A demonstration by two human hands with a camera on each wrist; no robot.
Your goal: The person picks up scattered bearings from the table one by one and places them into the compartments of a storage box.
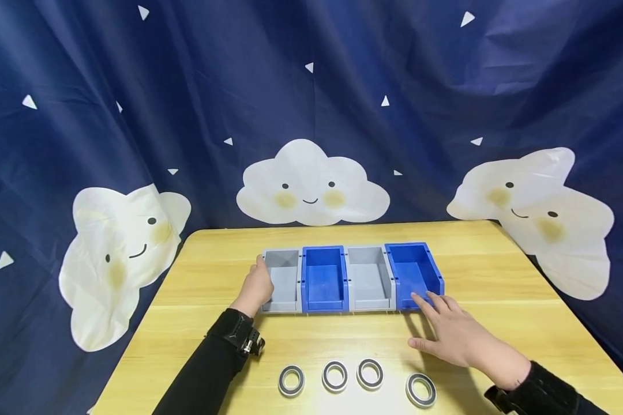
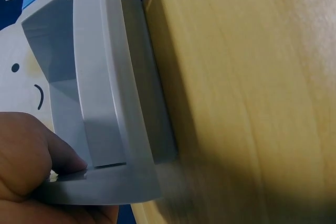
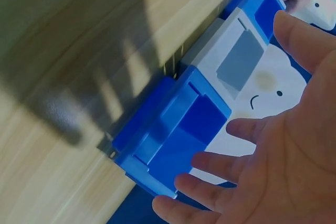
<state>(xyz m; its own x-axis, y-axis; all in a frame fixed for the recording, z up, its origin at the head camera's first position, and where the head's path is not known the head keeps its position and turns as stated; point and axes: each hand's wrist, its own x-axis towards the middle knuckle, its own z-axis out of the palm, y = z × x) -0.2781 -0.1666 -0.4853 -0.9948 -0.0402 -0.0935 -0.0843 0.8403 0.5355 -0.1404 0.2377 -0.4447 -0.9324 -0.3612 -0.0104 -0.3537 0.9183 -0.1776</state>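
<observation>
Bin row (image 1: 325,306) across our tabletop (image 1: 498,288), nine to three, our left hand (image 1: 256,286) nearer.
We pinch the gray end bin (image 1: 282,307) at nine o'clock with that hand; our right hand (image 1: 454,331), fingers spread and holding nothing, has the blue end bin (image 1: 407,253) toward eleven, and whether it touches we cannot tell. Four rings (image 1: 326,377) lie toward six.

Bins (image 1: 324,278) alternate grey and blue, rings (image 1: 409,389) black and silver.
</observation>
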